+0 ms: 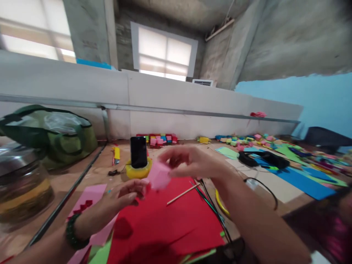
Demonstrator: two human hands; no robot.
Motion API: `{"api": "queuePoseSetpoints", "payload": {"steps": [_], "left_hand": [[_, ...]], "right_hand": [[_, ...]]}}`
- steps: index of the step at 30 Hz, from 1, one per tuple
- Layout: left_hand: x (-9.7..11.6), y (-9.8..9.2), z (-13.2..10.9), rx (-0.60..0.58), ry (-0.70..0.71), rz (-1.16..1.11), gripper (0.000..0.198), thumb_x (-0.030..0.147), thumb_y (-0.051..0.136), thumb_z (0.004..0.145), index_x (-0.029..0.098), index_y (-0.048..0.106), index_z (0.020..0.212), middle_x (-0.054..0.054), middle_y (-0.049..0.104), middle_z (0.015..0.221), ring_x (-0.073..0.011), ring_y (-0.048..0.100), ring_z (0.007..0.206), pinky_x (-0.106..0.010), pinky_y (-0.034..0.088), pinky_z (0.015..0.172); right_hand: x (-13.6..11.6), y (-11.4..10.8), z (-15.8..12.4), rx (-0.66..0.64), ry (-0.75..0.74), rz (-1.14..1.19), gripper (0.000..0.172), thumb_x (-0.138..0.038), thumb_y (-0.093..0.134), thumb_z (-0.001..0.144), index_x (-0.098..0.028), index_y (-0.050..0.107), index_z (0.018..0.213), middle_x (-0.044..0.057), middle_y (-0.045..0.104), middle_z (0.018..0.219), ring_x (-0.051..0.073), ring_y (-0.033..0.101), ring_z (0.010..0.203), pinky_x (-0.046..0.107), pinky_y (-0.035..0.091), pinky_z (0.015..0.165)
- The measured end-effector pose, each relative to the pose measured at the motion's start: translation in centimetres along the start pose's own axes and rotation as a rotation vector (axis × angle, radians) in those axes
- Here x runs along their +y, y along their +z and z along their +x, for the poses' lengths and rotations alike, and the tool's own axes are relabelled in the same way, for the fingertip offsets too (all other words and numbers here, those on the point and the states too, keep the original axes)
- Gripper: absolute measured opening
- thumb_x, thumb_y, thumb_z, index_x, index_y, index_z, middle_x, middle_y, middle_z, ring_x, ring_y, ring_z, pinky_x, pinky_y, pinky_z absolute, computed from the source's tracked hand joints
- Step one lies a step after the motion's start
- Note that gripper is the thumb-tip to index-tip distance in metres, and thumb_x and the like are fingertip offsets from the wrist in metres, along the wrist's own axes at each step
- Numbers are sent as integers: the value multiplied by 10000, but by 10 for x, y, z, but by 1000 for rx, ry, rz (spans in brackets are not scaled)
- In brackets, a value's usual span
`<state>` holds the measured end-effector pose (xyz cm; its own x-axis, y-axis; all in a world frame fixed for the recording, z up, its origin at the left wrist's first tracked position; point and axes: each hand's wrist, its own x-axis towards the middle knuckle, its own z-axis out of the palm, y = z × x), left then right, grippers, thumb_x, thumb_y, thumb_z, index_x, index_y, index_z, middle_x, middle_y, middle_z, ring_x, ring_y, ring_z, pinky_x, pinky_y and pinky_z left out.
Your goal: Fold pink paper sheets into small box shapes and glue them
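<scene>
A pink folded paper piece (158, 176), blurred by motion, is held up over the red paper sheet (170, 223). My right hand (192, 161) grips it from the right between thumb and fingers. From the left, my left hand (129, 192) reaches its lower edge, fingers curled and the tips pinching there; a small red patch shows by those tips. On the red sheet lies a thin wooden stick (183, 194), just below the pink piece. A dark beaded bracelet (72, 233) circles my left wrist.
A phone (138, 152) leans on a yellow tape roll (139, 170) behind the hands. To the left stand a glass jar (24, 190) and a green bag (68, 143). A yellow cutter (117, 154), coloured paper blocks (156, 140), dark headphones (262, 159) and blue paper (299, 183) lie around.
</scene>
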<state>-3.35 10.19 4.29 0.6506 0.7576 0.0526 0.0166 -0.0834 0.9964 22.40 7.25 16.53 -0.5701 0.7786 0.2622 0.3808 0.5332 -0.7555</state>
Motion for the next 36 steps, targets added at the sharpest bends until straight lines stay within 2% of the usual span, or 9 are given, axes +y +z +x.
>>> {"api": "queuePoseSetpoints", "payload": {"steps": [3,5,7,10,14,17,20,27,36], "left_hand": [[-22,-3,5,228,14,-16,320,404,637,803,172,639,1024,-52,634,932,-169,578,846,-249,497,739],[-36,-4,7,316,-26,9,383,455,655,774,176,617,1034,-41,601,894,-163,556,760,-215,482,554],[-45,-3,9,303,-10,89,371,457,644,780,189,614,1035,-32,591,850,-163,546,727,-203,462,500],[-52,-3,10,258,118,274,230,354,627,808,193,648,971,-30,609,765,-157,553,716,-236,487,640],[-55,-6,9,193,124,407,201,322,558,852,204,644,991,-43,634,760,-165,575,720,-250,481,697],[-57,-10,10,210,88,424,222,360,542,857,217,648,991,-54,652,799,-182,594,745,-260,490,717],[-60,-10,14,260,62,423,218,380,564,831,229,665,951,-59,668,822,-196,596,748,-268,495,715],[-64,-7,11,270,-27,423,240,391,587,816,230,686,962,-74,687,902,-215,612,797,-280,494,732],[-52,-9,11,272,-12,474,233,367,553,833,210,692,934,-86,698,923,-215,620,830,-280,491,740]], "right_hand": [[26,-49,25,273,90,-146,401,-236,696,764,-133,618,1143,57,692,977,112,645,773,217,535,656],[51,-77,46,366,223,-357,418,-225,683,779,-112,603,1173,91,692,1050,138,652,849,228,535,706],[79,-97,69,354,341,-506,373,-199,657,802,-102,615,1160,96,693,1092,159,651,927,232,522,781],[120,-114,102,305,429,-583,323,-152,661,792,-86,647,1108,91,710,1065,181,655,938,227,507,791],[166,-126,136,191,535,-685,295,-237,639,858,-133,619,1133,77,660,1136,200,628,997,321,511,853],[193,-136,150,80,616,-757,309,-320,569,914,-157,572,1177,82,595,1187,216,610,1005,423,526,840],[213,-142,158,-34,680,-806,319,-328,573,909,-155,573,1177,76,592,1187,222,608,999,411,529,829],[222,-148,172,-189,752,-842,311,-328,575,907,-157,583,1167,72,591,1195,229,604,1009,411,526,836],[239,-126,187,-198,805,-893,319,-333,571,910,-161,576,1179,74,587,1200,228,604,1011,411,526,836]]}}
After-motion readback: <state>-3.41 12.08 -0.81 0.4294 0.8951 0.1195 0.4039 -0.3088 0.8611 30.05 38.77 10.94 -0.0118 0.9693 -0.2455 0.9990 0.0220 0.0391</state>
